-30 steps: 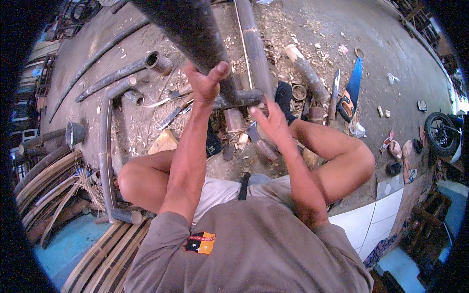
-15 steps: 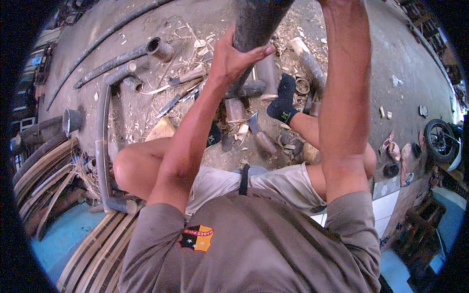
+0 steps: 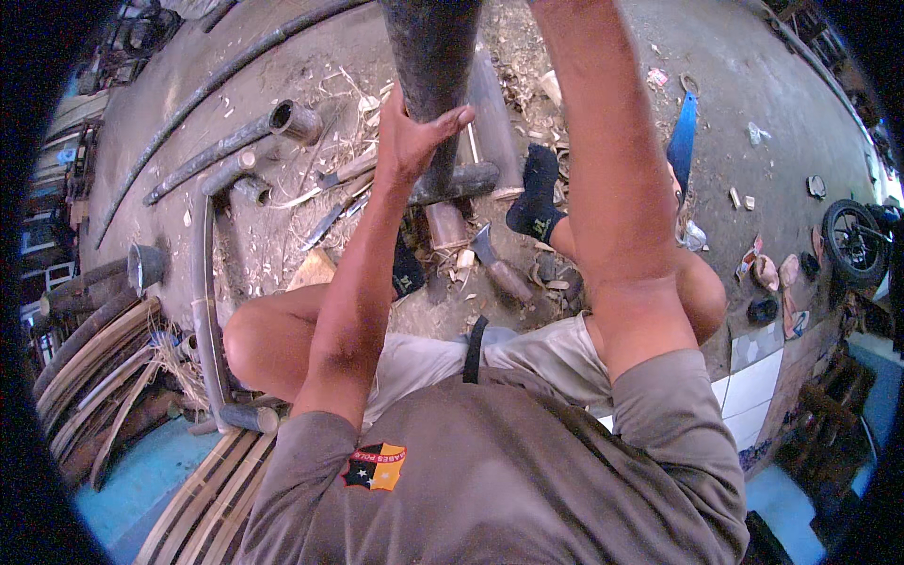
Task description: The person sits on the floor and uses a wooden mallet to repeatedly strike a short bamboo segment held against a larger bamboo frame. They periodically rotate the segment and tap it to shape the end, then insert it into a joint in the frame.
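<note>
A thick dark pole (image 3: pixel 431 56), which looks like bamboo, rises in front of me and runs out past the top edge. My left hand (image 3: pixel 411 139) is wrapped round its lower part, with the thumb across the near side and the fingers hidden behind. Beneath that hand, a short dark pole piece (image 3: pixel 461 182) lies crosswise. My right forearm (image 3: pixel 603 122) reaches up beyond the top edge, so the right hand is out of sight. Between my legs lies a short tool with a metal blade (image 3: pixel 484 243) and a thick handle (image 3: pixel 509 280).
A knife (image 3: pixel 325 226) lies left of my feet among shavings. Cut tubes (image 3: pixel 298 123) and long poles (image 3: pixel 202 282) lie on the left, beside stacked split strips (image 3: pixel 94 363). Rightward are a blue tapering blade-like thing (image 3: pixel 684 137) and a motorcycle wheel (image 3: pixel 846 235).
The dark pole and my left hand have shifted left. My right forearm has also swung left, and the blue blade-like thing has come into sight at its right.
</note>
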Available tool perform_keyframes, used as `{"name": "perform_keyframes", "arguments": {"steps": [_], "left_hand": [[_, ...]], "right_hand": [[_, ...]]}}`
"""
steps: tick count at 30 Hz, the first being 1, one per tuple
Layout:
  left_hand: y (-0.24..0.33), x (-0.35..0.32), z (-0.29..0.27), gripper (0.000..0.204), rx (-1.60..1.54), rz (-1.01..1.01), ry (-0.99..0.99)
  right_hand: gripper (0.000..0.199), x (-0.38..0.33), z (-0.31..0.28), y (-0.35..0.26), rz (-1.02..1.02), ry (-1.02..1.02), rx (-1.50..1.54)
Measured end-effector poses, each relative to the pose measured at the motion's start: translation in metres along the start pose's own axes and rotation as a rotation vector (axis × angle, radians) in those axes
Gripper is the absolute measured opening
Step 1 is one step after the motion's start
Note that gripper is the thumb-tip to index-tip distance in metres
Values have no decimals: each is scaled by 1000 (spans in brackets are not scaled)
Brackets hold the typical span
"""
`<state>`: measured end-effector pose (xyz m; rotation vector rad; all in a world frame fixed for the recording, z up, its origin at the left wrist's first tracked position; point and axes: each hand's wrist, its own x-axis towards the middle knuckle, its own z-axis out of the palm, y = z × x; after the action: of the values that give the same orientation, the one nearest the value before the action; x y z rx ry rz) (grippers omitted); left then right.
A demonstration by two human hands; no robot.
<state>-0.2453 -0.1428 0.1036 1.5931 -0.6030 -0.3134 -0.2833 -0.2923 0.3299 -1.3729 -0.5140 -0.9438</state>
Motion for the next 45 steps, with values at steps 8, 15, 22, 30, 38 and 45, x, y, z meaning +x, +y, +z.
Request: {"name": "perform_keyframes", "arguments": {"steps": [8,15,22,30,38,45], "left_hand": [[-23,-12,-8,81,47,-121,-67],[18,-13,-27,67,-175,84,237],[53,-2,-73,51,-429,138,383],[20,5,-71,47,-805,-114,425],[-58,19,-44,54,-951,-394,485],[-118,57,-23,64,-1122,-464,524]], "right_hand": [[57,-5,16,-16,223,57,-61],[76,-19,60,24,216,-197,-145],[101,-262,-34,154,431,-448,-686],[76,-360,-25,95,896,-260,-1128],[78,-339,-56,49,938,-451,-1389],[77,-296,-96,69,934,-618,-1473]]}}
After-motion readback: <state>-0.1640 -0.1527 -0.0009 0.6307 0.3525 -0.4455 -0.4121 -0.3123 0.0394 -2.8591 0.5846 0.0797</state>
